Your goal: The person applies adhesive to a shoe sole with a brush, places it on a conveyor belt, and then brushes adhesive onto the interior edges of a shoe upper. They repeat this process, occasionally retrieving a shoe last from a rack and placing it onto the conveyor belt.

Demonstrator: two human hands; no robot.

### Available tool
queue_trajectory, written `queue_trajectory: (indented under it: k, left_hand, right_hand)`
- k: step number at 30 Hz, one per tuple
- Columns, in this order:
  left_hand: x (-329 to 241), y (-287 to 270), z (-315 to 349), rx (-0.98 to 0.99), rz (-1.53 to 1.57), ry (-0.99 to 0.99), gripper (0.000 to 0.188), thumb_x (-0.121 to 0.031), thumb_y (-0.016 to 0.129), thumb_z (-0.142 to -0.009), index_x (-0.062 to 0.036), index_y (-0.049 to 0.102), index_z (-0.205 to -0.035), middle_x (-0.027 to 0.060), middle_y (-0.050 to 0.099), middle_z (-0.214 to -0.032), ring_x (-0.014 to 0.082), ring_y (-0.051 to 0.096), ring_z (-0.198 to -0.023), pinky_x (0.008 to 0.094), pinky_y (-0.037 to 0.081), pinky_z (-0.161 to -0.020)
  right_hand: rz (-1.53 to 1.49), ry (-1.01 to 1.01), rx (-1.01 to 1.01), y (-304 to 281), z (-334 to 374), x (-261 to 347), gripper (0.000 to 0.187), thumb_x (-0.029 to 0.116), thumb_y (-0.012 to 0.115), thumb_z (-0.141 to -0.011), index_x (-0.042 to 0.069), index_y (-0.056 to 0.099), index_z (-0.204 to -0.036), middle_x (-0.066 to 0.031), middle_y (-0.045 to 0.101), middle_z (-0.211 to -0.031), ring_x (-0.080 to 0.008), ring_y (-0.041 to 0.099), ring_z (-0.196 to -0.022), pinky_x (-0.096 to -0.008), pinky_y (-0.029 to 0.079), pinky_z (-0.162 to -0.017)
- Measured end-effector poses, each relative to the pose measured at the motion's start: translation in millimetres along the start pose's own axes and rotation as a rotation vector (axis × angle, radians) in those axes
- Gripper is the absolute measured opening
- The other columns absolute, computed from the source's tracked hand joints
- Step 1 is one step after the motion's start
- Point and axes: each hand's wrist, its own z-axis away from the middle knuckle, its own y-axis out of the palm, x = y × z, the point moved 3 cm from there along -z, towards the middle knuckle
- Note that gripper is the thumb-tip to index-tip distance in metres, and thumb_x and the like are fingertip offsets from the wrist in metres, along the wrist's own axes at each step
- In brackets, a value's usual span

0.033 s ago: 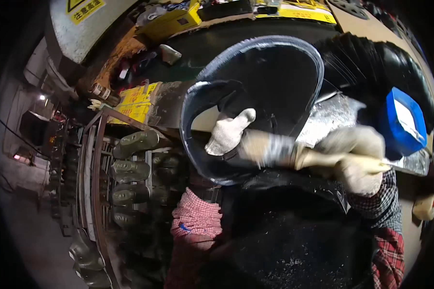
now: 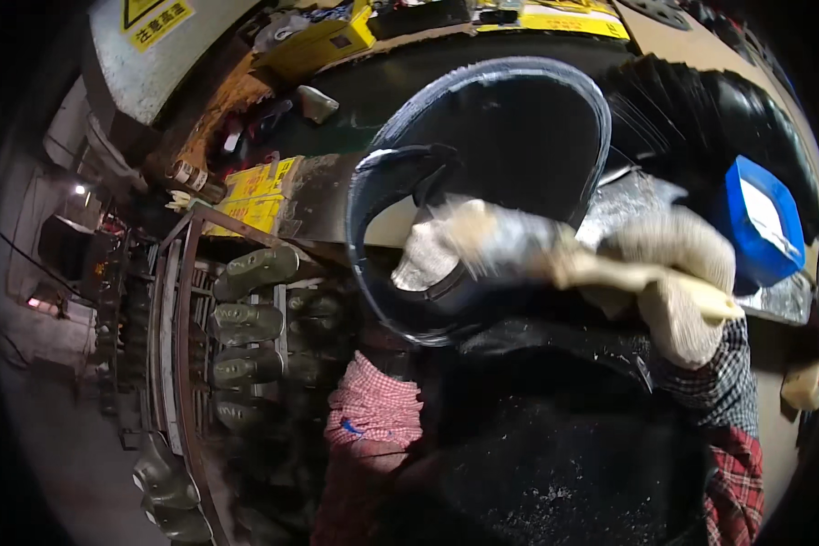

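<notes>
My left hand, in a pale knit glove, is closed on the edge of a large, curled black sheet with a whitish-grey rim. The sheet bows up into a loop above the bench. My right hand, gloved too, grips the pale handle of a wide paintbrush. The brush head is smeared by motion and lies in front of my left thumb, hiding part of it; whether it touches the sheet, I cannot tell. Just beyond my right hand sits a blue plastic container with something white inside.
Behind the right hand lies a crumpled silvery surface, with a stack of black sheets beyond. To the left, a metal rack holds several dark green boots. A yellow box stands at the back.
The brush head has swung upward, from beside my left hand to in front of its thumb. The sheet has shifted slightly.
</notes>
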Motion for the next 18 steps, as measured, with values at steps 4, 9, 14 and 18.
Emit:
queue_trajectory:
  k: [4,9,14,18]
  left_hand:
    - [-2,0,-3,-0.002,0.065,-0.101,0.022,-0.015,0.056,-0.098,0.0027,0.069,-0.100,0.0076,0.070,-0.082,0.0122,0.064,-0.073,0.0256,0.051,-0.066]
    - [-12,-11,-11,-0.067,0.361,-0.291,0.023,-0.016,0.054,-0.099,0.0022,0.068,-0.099,0.0056,0.068,-0.077,0.0110,0.061,-0.067,0.0253,0.049,-0.061]
    - [-9,18,-3,-0.063,0.031,-0.117,0.024,-0.016,0.052,-0.100,0.0018,0.067,-0.098,0.0036,0.066,-0.072,0.0097,0.058,-0.062,0.0251,0.046,-0.057]
    - [-12,25,28,-0.101,-0.334,-0.054,0.025,-0.017,0.050,-0.101,0.0014,0.066,-0.097,0.0020,0.064,-0.069,0.0087,0.055,-0.058,0.0248,0.044,-0.053]
  right_hand:
    - [0.489,-0.318,0.112,44,-40,18,0.031,0.018,0.065,-0.093,-0.005,0.061,-0.113,-0.0178,0.069,-0.103,-0.0228,0.070,-0.090,-0.0319,0.058,-0.080]
    - [0.724,-0.112,0.026,-8,17,21,0.031,0.021,0.068,-0.090,-0.004,0.063,-0.107,-0.0166,0.071,-0.098,-0.0201,0.068,-0.088,-0.0301,0.056,-0.078]
    - [0.400,-0.287,-0.677,-31,76,2,0.024,0.018,0.064,-0.091,-0.004,0.064,-0.101,-0.0080,0.070,-0.088,-0.0103,0.062,-0.074,-0.0236,0.050,-0.068]
    - [0.905,-0.175,-0.465,-43,64,8,0.019,0.014,0.063,-0.090,-0.002,0.069,-0.099,-0.0043,0.068,-0.083,-0.0088,0.061,-0.076,-0.0238,0.048,-0.066]
